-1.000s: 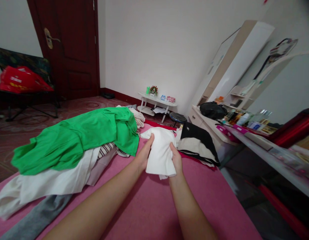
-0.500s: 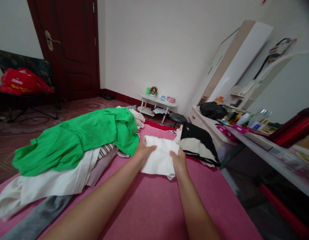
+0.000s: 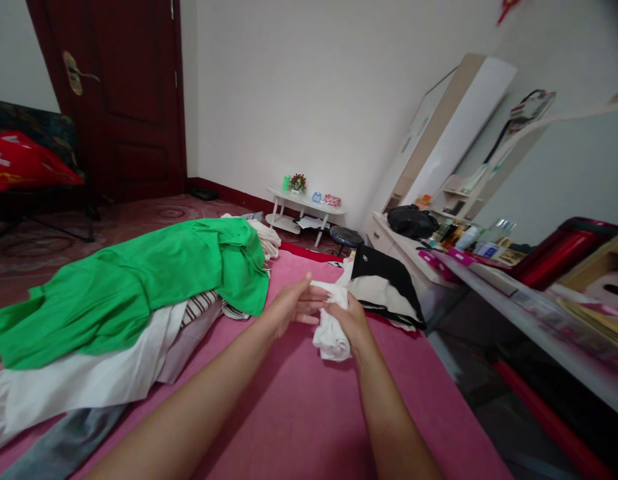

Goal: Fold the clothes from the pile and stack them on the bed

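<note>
A white cloth garment (image 3: 333, 337), bunched into a small roll, is held just above the pink bed cover (image 3: 289, 407). My right hand (image 3: 353, 321) wraps round its right side, thumb on top. My left hand (image 3: 295, 305) is at the left of the cloth with its fingers stretched out and spread, the tips at the cloth's edge. Whether those fingertips press on it I cannot tell. Left of my hands lies a heap of clothes with a green garment (image 3: 189, 267) on top. Behind my right hand sits a pile with a black garment (image 3: 383, 267).
Under the green garment are a white garment (image 3: 83, 393) and a grey one (image 3: 69, 440). A dressing table (image 3: 413, 260) with bottles and a black bag (image 3: 413, 220) stands at the right. A low white table (image 3: 309, 202) is by the far wall.
The white cloth was spread flat between both hands; now it is folded into a narrower bundle in my right hand. My left hand has loosened and its fingers have opened. The view turned slightly right.
</note>
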`<action>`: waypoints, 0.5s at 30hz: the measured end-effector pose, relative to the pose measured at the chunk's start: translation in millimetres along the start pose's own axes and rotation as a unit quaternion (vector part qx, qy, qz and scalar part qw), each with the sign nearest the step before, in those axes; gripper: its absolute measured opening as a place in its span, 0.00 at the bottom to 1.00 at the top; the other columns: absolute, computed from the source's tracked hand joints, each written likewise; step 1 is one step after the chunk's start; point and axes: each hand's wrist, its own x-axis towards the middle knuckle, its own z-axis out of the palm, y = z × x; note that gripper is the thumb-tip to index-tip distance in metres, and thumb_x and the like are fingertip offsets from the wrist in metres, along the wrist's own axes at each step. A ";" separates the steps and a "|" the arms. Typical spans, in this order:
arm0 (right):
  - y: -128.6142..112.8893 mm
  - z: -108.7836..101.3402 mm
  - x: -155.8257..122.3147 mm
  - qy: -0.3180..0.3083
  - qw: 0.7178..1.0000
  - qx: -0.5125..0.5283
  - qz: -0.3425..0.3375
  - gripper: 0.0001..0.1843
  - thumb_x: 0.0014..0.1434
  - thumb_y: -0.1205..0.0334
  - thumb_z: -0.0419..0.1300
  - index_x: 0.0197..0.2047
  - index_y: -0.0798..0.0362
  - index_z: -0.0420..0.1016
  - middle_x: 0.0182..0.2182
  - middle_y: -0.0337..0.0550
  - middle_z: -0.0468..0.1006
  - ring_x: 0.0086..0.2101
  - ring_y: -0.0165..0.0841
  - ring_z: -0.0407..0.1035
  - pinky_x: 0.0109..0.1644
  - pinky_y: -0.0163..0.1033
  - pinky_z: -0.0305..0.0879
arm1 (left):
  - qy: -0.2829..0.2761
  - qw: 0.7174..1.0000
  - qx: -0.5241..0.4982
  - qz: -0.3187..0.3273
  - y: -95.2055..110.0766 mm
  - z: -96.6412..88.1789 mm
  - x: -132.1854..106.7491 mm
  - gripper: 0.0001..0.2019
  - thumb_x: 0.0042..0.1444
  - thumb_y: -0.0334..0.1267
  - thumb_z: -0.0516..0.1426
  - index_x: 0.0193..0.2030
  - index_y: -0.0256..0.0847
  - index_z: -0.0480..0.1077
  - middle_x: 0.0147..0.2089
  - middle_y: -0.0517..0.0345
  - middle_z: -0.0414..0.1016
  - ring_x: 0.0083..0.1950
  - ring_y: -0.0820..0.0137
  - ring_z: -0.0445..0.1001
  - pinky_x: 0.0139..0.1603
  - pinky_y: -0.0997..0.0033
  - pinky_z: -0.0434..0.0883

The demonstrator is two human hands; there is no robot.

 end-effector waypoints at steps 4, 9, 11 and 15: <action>-5.1 -4.0 -0.2 0.083 0.995 0.010 -0.051 0.25 0.45 0.61 0.60 0.49 0.56 0.72 0.40 0.47 0.79 0.37 0.40 0.73 0.36 0.38 0.69 | 0.155 0.942 0.273 0.121 -49.9 -19.8 17.2 0.17 0.60 0.46 0.51 0.32 0.36 0.74 0.34 0.48 0.77 0.35 0.64 0.74 0.36 0.67 0.69; -38.2 -46.9 43.3 0.259 0.949 -0.034 -0.174 0.27 0.48 0.57 0.60 0.52 0.57 0.71 0.43 0.48 0.78 0.40 0.42 0.73 0.41 0.41 0.69 | 0.121 0.843 0.489 0.187 -78.7 -18.0 14.1 0.09 0.52 0.31 0.57 0.38 0.43 0.77 0.42 0.55 0.77 0.45 0.63 0.72 0.48 0.67 0.65; -58.0 -73.4 76.0 0.344 0.901 -0.085 -0.252 0.29 0.49 0.57 0.59 0.55 0.57 0.68 0.48 0.50 0.76 0.45 0.42 0.71 0.46 0.43 0.67 | 0.102 0.822 0.528 0.187 -78.3 -14.7 13.3 0.09 0.52 0.31 0.57 0.38 0.43 0.77 0.41 0.54 0.77 0.46 0.64 0.71 0.47 0.67 0.65; -69.2 -120.2 133.6 0.444 0.836 -0.226 -0.230 0.36 0.49 0.57 0.60 0.60 0.61 0.60 0.54 0.59 0.70 0.52 0.45 0.66 0.54 0.47 0.61 | 0.101 0.823 0.530 0.180 -76.5 -13.9 17.4 0.10 0.53 0.30 0.56 0.38 0.43 0.76 0.41 0.54 0.76 0.45 0.64 0.71 0.47 0.68 0.65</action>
